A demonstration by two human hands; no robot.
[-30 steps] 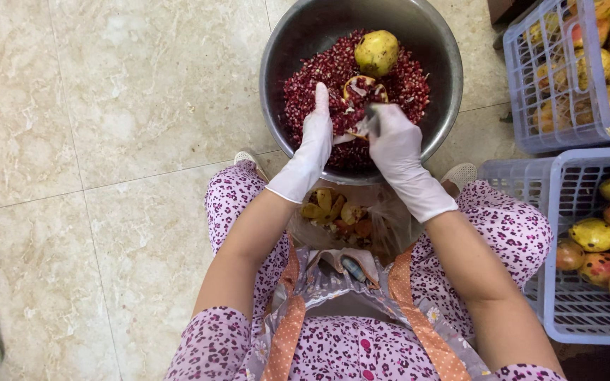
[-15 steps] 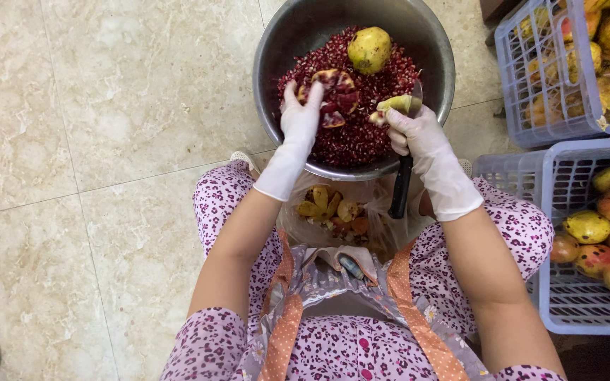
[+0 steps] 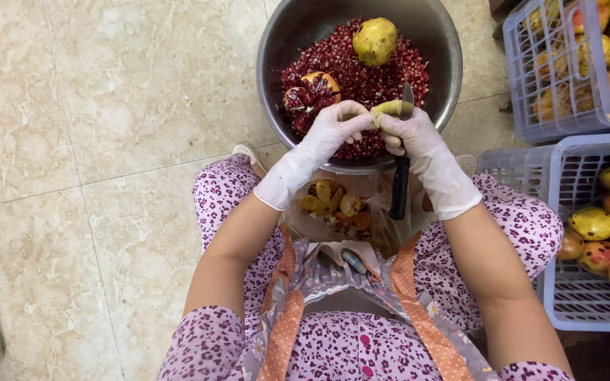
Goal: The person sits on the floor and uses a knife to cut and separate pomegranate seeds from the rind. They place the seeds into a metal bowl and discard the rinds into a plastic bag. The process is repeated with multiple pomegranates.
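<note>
A metal bowl (image 3: 274,49) on the floor holds red pomegranate seeds (image 3: 368,74), a whole yellow pomegranate (image 3: 375,40) and an opened half (image 3: 311,90). Both hands wear white gloves and meet over the bowl's near rim. My right hand (image 3: 418,144) grips a black-handled knife (image 3: 399,185), blade up, and pinches a yellow-green piece of peel (image 3: 392,108). My left hand (image 3: 330,130) holds the other end of that peel with its fingertips.
A clear bag of yellow peel scraps (image 3: 333,204) lies between my knees under the bowl. Two lilac plastic crates of pomegranates stand at the right, one far (image 3: 531,77), one near (image 3: 573,296). Beige tiled floor (image 3: 107,141) lies to the left.
My left hand came off the opened pomegranate in the bowl and moved right to join my right hand on the peel piece. The knife has stayed in my right hand.
</note>
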